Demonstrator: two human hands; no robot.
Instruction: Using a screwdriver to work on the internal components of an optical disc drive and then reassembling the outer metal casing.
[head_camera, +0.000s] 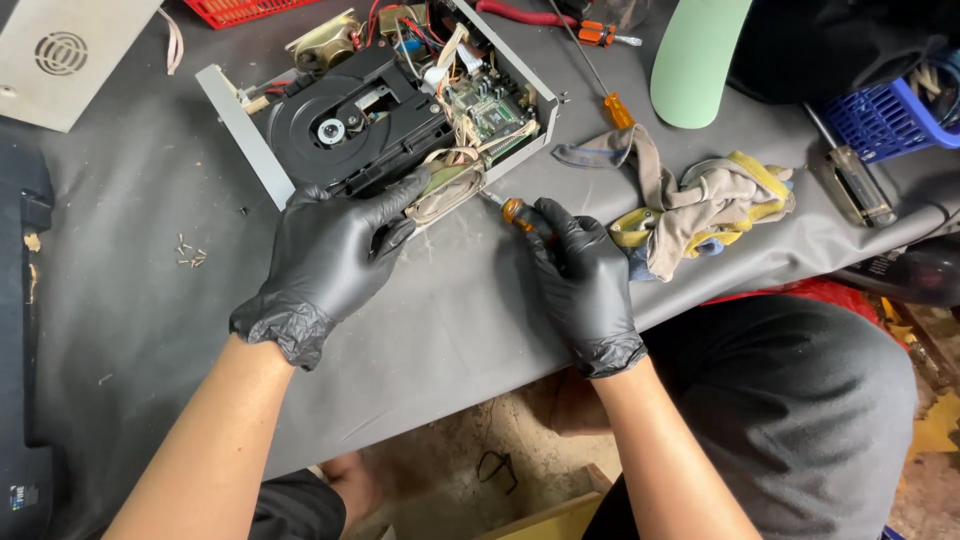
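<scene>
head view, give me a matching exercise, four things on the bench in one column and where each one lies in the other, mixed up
Things:
1. opened disc player
2. loose screws
3. crumpled rag
4. blue basket

Places:
A. far right edge of the table
B. under the left hand's fingertips
C. right of the right hand
D. left of the left hand, on bare table

Pairs: 1-B, 2-D, 3-C, 4-A

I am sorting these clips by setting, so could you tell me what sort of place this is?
Probably an informal electronics repair bench. An opened disc player with a bare circuit board lies on the grey-covered table, with loose screws, a spare screwdriver and a work rag around it.
</scene>
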